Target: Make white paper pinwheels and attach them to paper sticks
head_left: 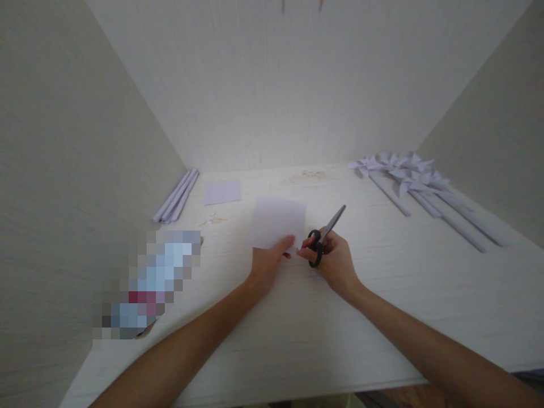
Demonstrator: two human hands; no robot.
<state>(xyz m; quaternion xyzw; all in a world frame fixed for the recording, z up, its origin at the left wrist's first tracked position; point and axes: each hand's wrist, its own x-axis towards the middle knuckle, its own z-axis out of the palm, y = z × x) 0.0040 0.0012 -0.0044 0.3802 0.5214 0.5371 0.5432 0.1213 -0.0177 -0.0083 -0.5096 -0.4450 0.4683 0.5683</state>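
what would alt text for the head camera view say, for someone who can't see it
A person's left hand holds a sheet of paper over a white table while the right hand holds black-handled scissors, blades pointing away. Long-stemmed paper pinwheels lie at right; rolled paper sticks and another sheet lie at left.

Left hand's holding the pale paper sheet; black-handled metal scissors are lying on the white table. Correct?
No: the black-handled metal scissors are in the right hand, not lying on the table, as the head view shows. The left hand does hold the pale paper sheet.
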